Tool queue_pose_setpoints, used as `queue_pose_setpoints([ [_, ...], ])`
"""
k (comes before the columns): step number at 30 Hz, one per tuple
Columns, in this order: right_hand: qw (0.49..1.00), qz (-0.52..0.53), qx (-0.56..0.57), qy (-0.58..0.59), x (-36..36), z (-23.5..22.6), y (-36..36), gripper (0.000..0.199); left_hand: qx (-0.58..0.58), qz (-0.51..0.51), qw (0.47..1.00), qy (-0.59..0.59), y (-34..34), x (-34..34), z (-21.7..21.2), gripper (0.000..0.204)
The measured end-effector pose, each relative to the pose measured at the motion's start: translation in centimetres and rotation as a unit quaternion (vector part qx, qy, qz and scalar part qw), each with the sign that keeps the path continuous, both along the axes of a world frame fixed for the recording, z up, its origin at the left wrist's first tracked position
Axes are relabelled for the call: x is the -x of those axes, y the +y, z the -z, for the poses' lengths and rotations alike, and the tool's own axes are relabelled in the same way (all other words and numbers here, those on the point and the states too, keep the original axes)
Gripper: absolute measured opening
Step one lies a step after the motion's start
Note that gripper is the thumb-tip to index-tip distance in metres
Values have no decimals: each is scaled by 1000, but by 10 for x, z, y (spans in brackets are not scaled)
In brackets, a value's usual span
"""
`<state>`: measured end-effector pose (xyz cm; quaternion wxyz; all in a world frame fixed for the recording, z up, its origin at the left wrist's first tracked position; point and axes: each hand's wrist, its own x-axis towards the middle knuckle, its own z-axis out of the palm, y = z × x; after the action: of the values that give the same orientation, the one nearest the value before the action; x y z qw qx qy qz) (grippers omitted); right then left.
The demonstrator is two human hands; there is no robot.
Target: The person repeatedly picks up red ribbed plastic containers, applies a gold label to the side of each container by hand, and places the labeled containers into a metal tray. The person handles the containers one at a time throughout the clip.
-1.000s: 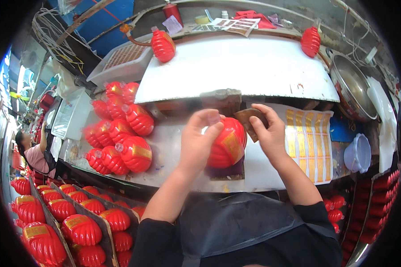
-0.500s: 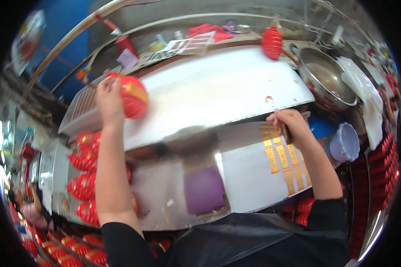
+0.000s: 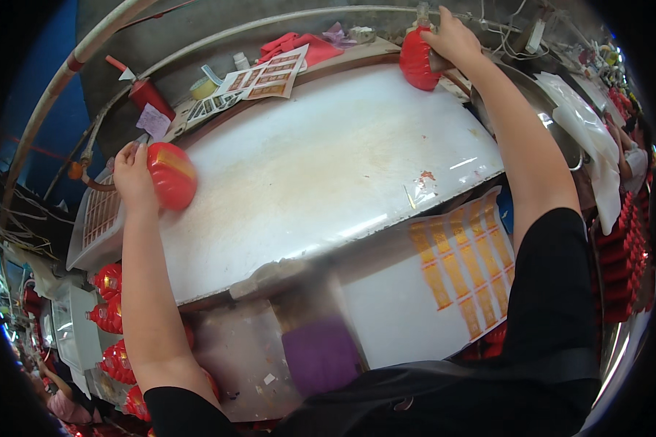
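Note:
My left hand (image 3: 135,175) pinches the neck end of a red plastic bottle (image 3: 173,177), tilted on its side over the left end of the white board, gold label showing. At the board's far right corner another ribbed red bottle (image 3: 418,64) stands upright with a clear neck. My right hand (image 3: 455,42) is beside its neck, thumb and forefinger spread apart toward it. Under that palm shows a small flat brown piece (image 3: 439,63), seemingly held by the curled lower fingers; its kind is unclear. Whether the fingertips touch the bottle I cannot make out.
The white board (image 3: 306,160) spans the bench. Gold label strips (image 3: 459,262) lie on a sheet nearer me, beside a purple cloth (image 3: 321,357). Several red bottles (image 3: 113,317) stand at left by a plastic basket (image 3: 95,226). A metal pot (image 3: 521,95) sits at right, partly hidden.
My right hand has moved from the board's near right edge up to the upright bottle at the far corner. My left hand still grips its bottle; the whole view has shifted.

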<state>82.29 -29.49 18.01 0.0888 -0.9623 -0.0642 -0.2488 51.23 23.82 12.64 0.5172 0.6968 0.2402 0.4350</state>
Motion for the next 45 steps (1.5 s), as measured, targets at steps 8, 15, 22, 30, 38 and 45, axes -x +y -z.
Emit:
queue_pose_setpoints([
  [8,999,-8,-4,35,-40,4,12,57,-1,-22,999,28,-50,34,-26,43],
  [15,994,-76,50,65,46,-29,14,41,-23,70,996,-51,-127,86,-29,30],
  [22,983,-76,132,104,128,-42,9,38,36,198,979,-35,-218,144,-10,25],
  [30,869,-161,-402,240,154,-83,-129,19,51,236,970,29,-253,208,2,20],
  [38,926,-71,-363,78,151,-82,-260,35,115,280,952,52,-266,245,17,16],
  [45,994,54,89,-31,147,-34,-237,28,104,285,948,95,-270,259,26,17],
])
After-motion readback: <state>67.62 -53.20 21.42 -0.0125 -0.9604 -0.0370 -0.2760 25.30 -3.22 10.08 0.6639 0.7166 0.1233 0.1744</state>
